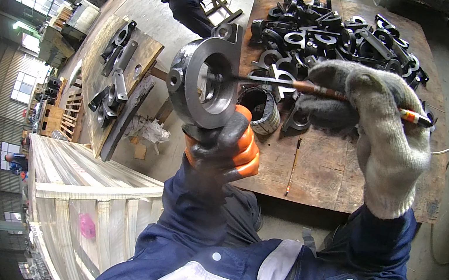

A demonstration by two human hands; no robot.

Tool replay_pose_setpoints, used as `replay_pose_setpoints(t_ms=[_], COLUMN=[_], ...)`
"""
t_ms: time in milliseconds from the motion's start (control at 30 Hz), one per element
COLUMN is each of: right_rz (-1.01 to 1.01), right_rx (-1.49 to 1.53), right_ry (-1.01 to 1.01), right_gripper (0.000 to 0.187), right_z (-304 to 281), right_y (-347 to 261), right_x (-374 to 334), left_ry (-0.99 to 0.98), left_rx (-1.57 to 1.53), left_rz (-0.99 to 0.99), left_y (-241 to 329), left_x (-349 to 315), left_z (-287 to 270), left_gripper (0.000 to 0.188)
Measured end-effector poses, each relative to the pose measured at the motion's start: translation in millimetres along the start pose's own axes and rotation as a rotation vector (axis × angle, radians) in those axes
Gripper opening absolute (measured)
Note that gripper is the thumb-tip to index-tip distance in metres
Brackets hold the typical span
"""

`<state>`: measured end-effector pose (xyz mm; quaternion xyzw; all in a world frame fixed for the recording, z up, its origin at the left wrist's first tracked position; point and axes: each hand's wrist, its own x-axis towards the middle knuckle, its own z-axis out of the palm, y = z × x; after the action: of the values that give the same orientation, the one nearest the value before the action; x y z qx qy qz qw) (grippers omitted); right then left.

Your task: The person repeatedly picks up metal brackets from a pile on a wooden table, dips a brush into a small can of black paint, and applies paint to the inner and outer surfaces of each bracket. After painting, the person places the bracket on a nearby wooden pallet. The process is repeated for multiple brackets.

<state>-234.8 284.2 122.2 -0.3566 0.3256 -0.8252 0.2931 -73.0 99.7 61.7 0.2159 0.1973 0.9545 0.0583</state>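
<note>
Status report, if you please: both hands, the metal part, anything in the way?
Left hand gripping metal ring part, held up. Right hand holding brush, tip at the ring's opening. Black-stained pot below brush; nothing seen blocking the brush.

The left hand [224,146] (gloved in orange and black) holds up a dark metal ring bracket [190,87]; the right hand [379,118], in a pale knitted glove, grips a slim brush-like tool [287,83] reaching the ring's opening. Beyond, dark metal parts [324,38] heap on the wooden bench [324,183], near a stained can [266,120]
</note>
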Motion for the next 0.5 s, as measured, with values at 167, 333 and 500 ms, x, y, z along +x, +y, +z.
replay_pose_setpoints(t_ms=[167,333,500], right_rz=[-0.233,-0.226,-0.225], right_rx=[-0.409,-0.216,-0.371], right_ry=[0.158,0.237,0.104], right_gripper=[0.027,0.036,0.030], right_z=[-22,-46,-26], right_y=[-6,-50,-48], right_x=[-4,-6,-23], left_ry=[0.038,0.658,1.100], left_rx=[0.013,0.540,1.033], left_rz=[0.039,0.224,0.636], left_y=[1,8,14], left_x=[-4,-16,-10], left_z=[0,9,-12], left_gripper=[0.043,0.028,0.027])
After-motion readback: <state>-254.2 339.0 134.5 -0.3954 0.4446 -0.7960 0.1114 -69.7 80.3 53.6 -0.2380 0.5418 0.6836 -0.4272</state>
